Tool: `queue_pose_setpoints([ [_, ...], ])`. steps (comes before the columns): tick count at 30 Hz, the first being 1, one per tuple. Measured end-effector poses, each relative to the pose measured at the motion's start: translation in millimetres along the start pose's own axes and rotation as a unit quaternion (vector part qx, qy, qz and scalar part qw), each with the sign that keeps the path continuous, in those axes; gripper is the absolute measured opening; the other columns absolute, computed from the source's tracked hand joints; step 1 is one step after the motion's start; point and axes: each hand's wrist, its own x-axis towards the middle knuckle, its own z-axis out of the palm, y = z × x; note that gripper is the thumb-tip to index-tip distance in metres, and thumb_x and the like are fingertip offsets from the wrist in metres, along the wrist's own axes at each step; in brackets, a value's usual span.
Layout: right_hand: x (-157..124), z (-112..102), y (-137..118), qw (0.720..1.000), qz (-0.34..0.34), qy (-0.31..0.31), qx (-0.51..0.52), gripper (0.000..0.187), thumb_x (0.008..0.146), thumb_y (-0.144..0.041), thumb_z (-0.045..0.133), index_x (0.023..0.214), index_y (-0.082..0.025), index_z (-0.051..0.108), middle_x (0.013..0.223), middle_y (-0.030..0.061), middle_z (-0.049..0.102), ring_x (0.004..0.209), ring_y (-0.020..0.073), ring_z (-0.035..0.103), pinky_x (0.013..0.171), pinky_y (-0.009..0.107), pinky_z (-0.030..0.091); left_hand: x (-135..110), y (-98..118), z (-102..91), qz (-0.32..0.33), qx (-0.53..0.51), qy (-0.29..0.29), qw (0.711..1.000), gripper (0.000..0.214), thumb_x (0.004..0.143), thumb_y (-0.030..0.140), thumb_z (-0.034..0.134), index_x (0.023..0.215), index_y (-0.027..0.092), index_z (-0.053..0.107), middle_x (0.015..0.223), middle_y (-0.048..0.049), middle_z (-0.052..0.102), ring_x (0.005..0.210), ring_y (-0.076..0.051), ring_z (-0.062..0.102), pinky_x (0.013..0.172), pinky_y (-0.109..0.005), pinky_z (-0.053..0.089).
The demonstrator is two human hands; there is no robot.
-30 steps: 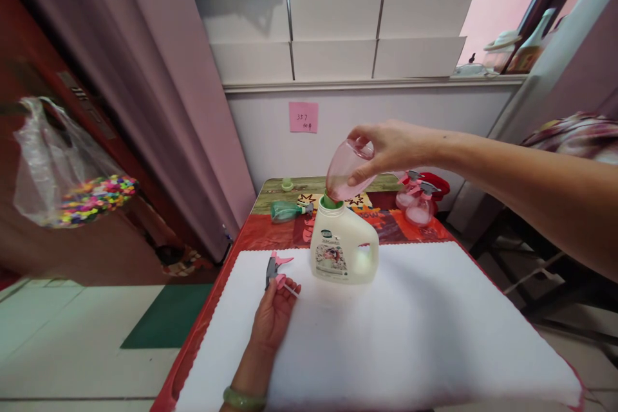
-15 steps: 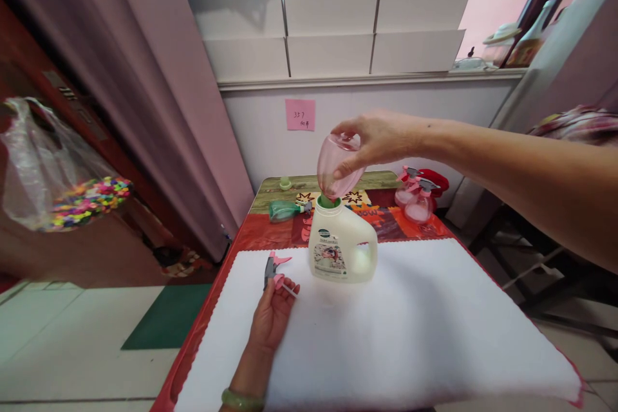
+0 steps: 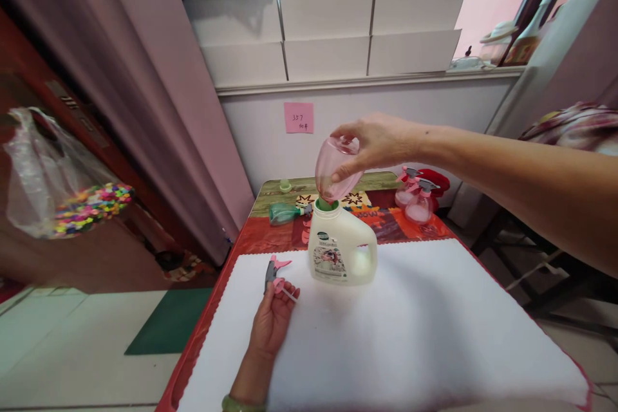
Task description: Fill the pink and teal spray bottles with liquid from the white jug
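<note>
My right hand (image 3: 381, 141) is closed round a clear pink bottle (image 3: 333, 170), held upside down with its neck at the green mouth of a white jug (image 3: 340, 248). The jug stands upright on a white cloth (image 3: 410, 335). My left hand (image 3: 275, 315) rests on the cloth to the left of the jug. Its fingers pinch a pink and grey spray trigger head (image 3: 274, 270) with a thin tube.
A green spray bottle (image 3: 284, 212) lies on its side on the red table (image 3: 261, 235) behind the jug. Two pink spray bottles (image 3: 414, 199) stand at the back right. A small green cap (image 3: 286, 186) sits near the wall. A bag of coloured beads (image 3: 72, 199) hangs at left.
My right hand has tipped the pink bottle steeper, closer to upright over the jug's mouth. My left hand has stayed in place with the trigger head.
</note>
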Motion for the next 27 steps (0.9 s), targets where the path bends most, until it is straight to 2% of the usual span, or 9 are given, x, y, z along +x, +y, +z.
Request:
queue_pose_setpoints([
  [8, -1.0, 2.5, 3.6, 1.000, 0.006, 0.010, 0.005, 0.076, 0.067, -0.069, 0.079, 0.128, -0.025, 0.069, 0.117, 0.0082, 0.073, 0.102, 0.0302, 0.066, 0.080, 0.035, 0.046, 0.0, -1.1, 1.5, 0.000, 0.004, 0.001, 1.000, 0.021, 0.096, 0.034, 0.064, 0.089, 0.018, 0.074, 0.087, -0.0064, 0.075, 0.086, -0.017, 0.072, 0.094, -0.040, 0.060],
  [14, -11.4, 11.2, 16.3, 0.999, 0.020, 0.026, 0.034, 0.076, 0.068, -0.070, 0.076, 0.128, -0.025, 0.068, 0.110, 0.0078, 0.076, 0.094, 0.0285, 0.069, 0.077, 0.035, 0.048, 0.0, -1.1, 1.2, 0.003, 0.004, 0.002, 1.000, 0.021, 0.096, 0.034, 0.064, 0.092, 0.017, 0.074, 0.087, -0.0061, 0.074, 0.085, -0.016, 0.072, 0.094, -0.040, 0.059],
  [20, -28.0, 24.4, 26.4, 0.994, 0.024, 0.055, 0.093, 0.081, 0.068, -0.068, 0.076, 0.135, -0.022, 0.065, 0.116, 0.0112, 0.075, 0.097, 0.0307, 0.071, 0.081, 0.039, 0.053, -0.2, -0.7, 0.7, 0.000, 0.006, -0.001, 1.000, 0.019, 0.096, 0.034, 0.065, 0.091, 0.018, 0.074, 0.089, -0.0057, 0.074, 0.087, -0.016, 0.072, 0.095, -0.041, 0.059],
  [24, -41.8, 31.8, 32.4, 0.985, 0.059, 0.082, 0.139, 0.083, 0.066, -0.066, 0.078, 0.134, -0.020, 0.063, 0.107, 0.0113, 0.076, 0.098, 0.0333, 0.072, 0.081, 0.042, 0.054, -1.0, -1.6, 0.3, -0.003, 0.007, 0.002, 1.000, 0.019, 0.094, 0.035, 0.067, 0.091, 0.018, 0.074, 0.088, -0.0057, 0.074, 0.087, -0.017, 0.072, 0.095, -0.042, 0.059],
  [27, -54.3, 46.1, 40.0, 0.970, 0.087, 0.117, 0.193, 0.083, 0.065, -0.063, 0.081, 0.133, -0.020, 0.061, 0.111, 0.0115, 0.075, 0.095, 0.0325, 0.072, 0.082, 0.044, 0.056, -1.8, -2.0, 1.3, 0.001, 0.004, 0.006, 1.000, 0.020, 0.094, 0.036, 0.066, 0.091, 0.017, 0.074, 0.087, -0.0068, 0.074, 0.086, -0.017, 0.072, 0.093, -0.040, 0.059],
])
